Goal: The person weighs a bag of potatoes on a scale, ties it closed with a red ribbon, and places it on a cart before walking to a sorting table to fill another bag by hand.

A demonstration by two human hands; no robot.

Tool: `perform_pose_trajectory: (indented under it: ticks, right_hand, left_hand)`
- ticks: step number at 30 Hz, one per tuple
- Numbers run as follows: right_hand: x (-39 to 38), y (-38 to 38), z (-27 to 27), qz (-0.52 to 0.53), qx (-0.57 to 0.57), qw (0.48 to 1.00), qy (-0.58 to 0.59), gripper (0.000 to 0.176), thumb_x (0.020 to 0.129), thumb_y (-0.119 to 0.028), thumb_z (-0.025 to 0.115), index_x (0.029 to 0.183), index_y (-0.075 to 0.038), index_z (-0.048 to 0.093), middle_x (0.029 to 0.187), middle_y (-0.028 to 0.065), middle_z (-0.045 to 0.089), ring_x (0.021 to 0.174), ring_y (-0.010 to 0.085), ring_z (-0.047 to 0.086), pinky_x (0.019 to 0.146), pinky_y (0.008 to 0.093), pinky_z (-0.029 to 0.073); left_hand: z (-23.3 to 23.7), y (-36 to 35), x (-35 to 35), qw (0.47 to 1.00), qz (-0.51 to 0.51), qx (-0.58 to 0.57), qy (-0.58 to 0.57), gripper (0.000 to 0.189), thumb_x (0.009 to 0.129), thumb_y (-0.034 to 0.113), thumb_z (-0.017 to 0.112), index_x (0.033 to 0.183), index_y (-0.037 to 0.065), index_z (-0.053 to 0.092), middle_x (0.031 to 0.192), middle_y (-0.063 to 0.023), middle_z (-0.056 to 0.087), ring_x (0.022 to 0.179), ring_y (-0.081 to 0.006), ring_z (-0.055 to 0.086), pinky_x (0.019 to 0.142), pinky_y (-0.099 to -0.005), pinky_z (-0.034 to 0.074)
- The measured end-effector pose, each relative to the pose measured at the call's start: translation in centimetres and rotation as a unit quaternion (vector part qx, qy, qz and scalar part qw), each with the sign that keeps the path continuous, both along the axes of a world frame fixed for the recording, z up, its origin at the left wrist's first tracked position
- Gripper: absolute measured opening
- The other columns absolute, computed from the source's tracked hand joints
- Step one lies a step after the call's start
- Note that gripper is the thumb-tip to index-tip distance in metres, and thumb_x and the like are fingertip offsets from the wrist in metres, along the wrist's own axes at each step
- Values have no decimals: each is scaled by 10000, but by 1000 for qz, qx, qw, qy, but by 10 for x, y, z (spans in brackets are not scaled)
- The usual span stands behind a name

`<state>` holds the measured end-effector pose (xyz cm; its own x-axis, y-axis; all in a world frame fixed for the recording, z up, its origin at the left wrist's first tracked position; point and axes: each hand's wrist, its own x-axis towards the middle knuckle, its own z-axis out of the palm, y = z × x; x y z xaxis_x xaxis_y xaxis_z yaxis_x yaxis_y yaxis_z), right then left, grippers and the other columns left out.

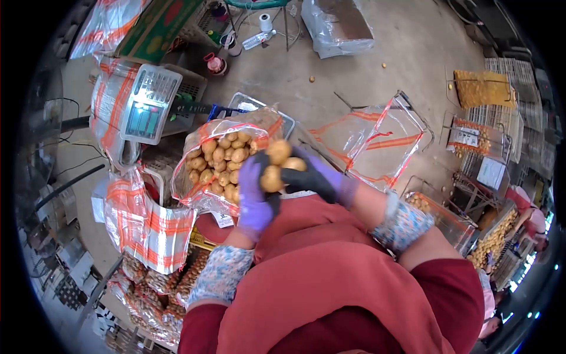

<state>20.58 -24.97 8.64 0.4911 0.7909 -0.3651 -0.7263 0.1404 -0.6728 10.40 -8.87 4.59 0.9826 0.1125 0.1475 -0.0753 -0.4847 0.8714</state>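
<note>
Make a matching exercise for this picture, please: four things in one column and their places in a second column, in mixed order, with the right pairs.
Things
1. potatoes
2. full bag
3. scale display
4. empty bag

Places
a. stretched open on a frame, at the right
b. held between the left hand and the right hand
c. far left, beyond the full bag
d. right beside the left hand

Pairs: 1-b, 2-d, 3-c, 4-a
</note>
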Motion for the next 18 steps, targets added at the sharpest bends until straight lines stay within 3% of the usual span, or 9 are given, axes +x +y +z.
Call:
perform_pose_trajectory:
  ticks: [4, 6, 7, 8, 10, 12, 14, 16, 18]
  right_hand:
    - [-23, -119, 14, -133, -156, 978, 29, 623, 858, -364, 674, 1332, -78, 389, 1170, 64, 548, 1092, 189, 559, 901, 359, 497]
    - [-37, -169, 13, -193, -195, 960, 64, 595, 855, -339, 679, 1319, -91, 401, 1158, 74, 553, 1056, 193, 583, 889, 351, 502]
    - [-44, -219, -31, -145, -195, 970, 33, 604, 859, -370, 661, 1332, -106, 392, 1188, 64, 546, 1068, 199, 580, 886, 339, 498]
    - [-40, -208, 15, -216, -246, 945, 32, 613, 868, -408, 629, 1355, -135, 375, 1244, 63, 517, 1102, 208, 562, 878, 327, 495]
    - [-31, -231, 9, -216, -254, 940, 66, 664, 878, -426, 603, 1416, -167, 311, 1342, 84, 436, 1160, 214, 521, 898, 342, 488]
    - [-24, -251, -25, -193, -384, 899, 84, 714, 874, -408, 598, 1460, -195, 252, 1384, 76, 391, 1227, 238, 453, 904, 409, 456]
    - [-29, -280, -92, -170, -466, 855, 148, 710, 876, -390, 595, 1467, -204, 247, 1377, 63, 410, 1234, 236, 432, 910, 423, 425]
    - [-35, -288, -139, -135, -524, 836, 89, 719, 873, -389, 596, 1468, -193, 244, 1359, 69, 440, 1200, 224, 443, 897, 403, 413]
    - [-45, -272, -149, -207, -458, 864, 18, 669, 861, -302, 631, 1437, -161, 321, 1283, 96, 506, 1058, 194, 477, 813, 361, 409]
  left_hand:
    - [-6, -99, 42, 986, -132, -18, -104, 617, 666, -67, 627, 1245, 71, 465, 1251, -200, 494, 1178, -394, 483, 1000, -481, 394]
    - [-14, -151, 58, 966, -194, -86, -146, 586, 675, 8, 643, 1235, 63, 479, 1233, -181, 498, 1171, -398, 475, 1024, -496, 360]
    - [-13, -173, 63, 968, -213, -73, -108, 582, 673, 26, 655, 1226, 76, 479, 1228, -174, 494, 1171, -389, 471, 1019, -503, 357]
    - [-1, -185, 78, 954, -291, -39, -64, 588, 671, 36, 657, 1229, 78, 477, 1220, -169, 485, 1162, -377, 469, 1003, -488, 369]
    - [5, -199, 82, 944, -316, -76, 48, 574, 671, 35, 653, 1219, 81, 489, 1203, -167, 484, 1143, -380, 472, 982, -473, 391]
    - [-10, -199, 78, 949, -297, -15, 109, 575, 672, 37, 656, 1222, 79, 491, 1204, -161, 489, 1134, -380, 480, 969, -456, 403]
    - [-26, -191, 70, 948, -293, 6, 121, 566, 678, 34, 653, 1219, 78, 494, 1207, -158, 492, 1124, -378, 488, 953, -445, 415]
    - [-23, -152, 52, 949, -300, -5, 97, 547, 689, 26, 646, 1212, 79, 497, 1213, -158, 494, 1114, -374, 498, 934, -442, 429]
    - [0, -98, 41, 957, -269, 24, 105, 500, 704, 6, 631, 1187, 59, 516, 1181, -174, 513, 1076, -379, 520, 907, -433, 446]
